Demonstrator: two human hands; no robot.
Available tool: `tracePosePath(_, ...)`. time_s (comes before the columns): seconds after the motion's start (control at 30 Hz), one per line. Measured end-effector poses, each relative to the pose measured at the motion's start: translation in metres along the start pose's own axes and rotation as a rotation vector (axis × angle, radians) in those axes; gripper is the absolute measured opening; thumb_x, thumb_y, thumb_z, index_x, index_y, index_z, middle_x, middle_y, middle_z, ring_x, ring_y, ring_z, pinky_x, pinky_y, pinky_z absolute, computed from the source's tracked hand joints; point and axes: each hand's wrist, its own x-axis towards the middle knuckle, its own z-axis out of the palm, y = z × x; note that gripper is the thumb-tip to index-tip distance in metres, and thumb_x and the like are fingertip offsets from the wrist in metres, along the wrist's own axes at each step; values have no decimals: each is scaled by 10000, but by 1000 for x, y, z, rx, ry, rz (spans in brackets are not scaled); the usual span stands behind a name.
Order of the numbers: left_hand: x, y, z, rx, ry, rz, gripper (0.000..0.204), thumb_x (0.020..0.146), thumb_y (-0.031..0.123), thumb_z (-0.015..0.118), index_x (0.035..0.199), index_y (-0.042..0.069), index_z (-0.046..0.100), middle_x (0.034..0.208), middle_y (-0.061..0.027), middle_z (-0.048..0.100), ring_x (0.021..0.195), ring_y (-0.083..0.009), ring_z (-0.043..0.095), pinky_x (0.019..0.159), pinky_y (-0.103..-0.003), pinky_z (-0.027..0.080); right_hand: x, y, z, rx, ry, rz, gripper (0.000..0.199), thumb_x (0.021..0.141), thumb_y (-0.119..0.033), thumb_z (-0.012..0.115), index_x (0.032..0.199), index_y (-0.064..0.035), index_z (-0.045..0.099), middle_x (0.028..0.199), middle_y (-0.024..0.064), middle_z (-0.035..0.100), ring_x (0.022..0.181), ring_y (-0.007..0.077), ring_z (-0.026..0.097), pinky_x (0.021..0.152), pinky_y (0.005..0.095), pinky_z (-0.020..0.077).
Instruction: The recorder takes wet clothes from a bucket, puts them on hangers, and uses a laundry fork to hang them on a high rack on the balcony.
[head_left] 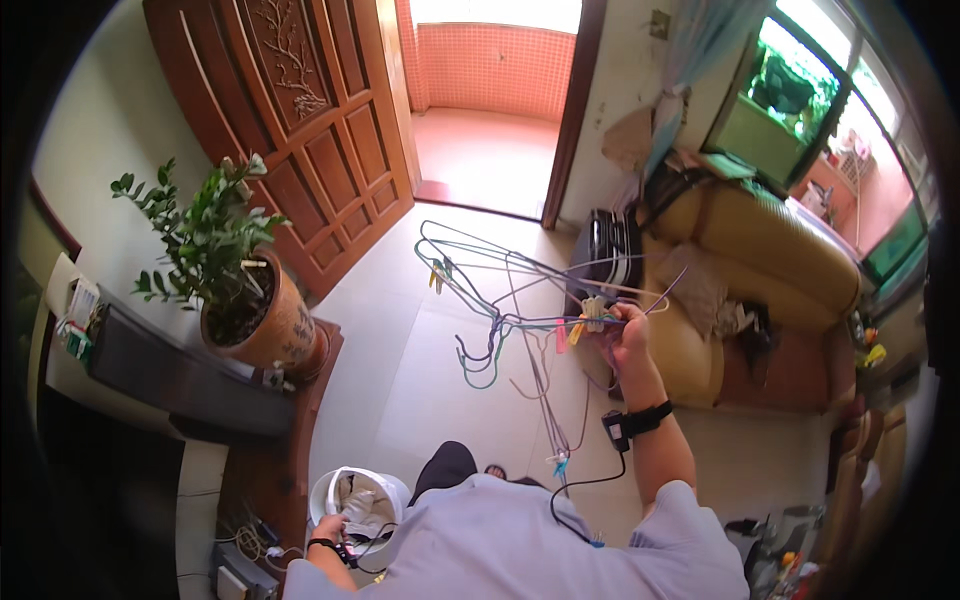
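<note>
Head view: right grip (630, 335) closed on thin multicoloured wire hangers (495, 322) with coloured plastic clothespins (561, 336), out over the pale tiled floor (390, 370), left grip (327, 526) holding a round white plastic bucket (403, 490) near its rim; hangers gathered, off-white cloth (365, 505) still unhung inside.

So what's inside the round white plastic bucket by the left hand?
Crumpled beige-grey fabric shows inside the white bucket, with the left hand at its edge. The bucket's bottom and anything beneath the fabric are covered from view.
</note>
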Motion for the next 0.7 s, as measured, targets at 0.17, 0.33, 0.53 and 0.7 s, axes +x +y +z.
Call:
tracePosePath(0.17, 41, 175, 46, -9, -40, 1, 139, 870, 87, 747, 933, -1, 660, 702, -77, 527, 548, -215, 543, 513, -409, 502, 156, -27, 73, 97, -11, 79, 254, 962, -213, 485, 723, -127, 483, 778, 120, 645, 793, 367, 699, 726, 600, 627)
tracePosePath(0.33, 72, 354, 103, -24, -126, -93, 132, 965, 128, 687, 921, 51, 589, 658, -66, 489, 546, -235, 527, 510, -437, 495, 297, -56, 123, 108, -3, 46, 255, 963, -207, 470, 719, -135, 485, 817, 137, 677, 849, 376, 720, 742, 597, 628)
tracePosePath(0.53, 117, 558, 148, 66, -174, -89, 192, 975, 151, 702, 867, 83, 558, 676, -41, 482, 561, -219, 518, 529, -407, 482, 471, -85, 192, 61, 66, 26, 248, 977, -199, 457, 737, -149, 497, 851, 126, 676, 889, 338, 705, 838, 637, 598)
tracePosePath(0.7, 157, 709, 186, 71, -191, -53, 195, 923, 141, 743, 981, 29, 595, 691, -72, 518, 585, -246, 544, 531, -438, 511, 612, -102, 240, 76, 20, 41, 283, 987, -223, 436, 727, -133, 501, 795, 115, 646, 895, 372, 695, 832, 626, 590)
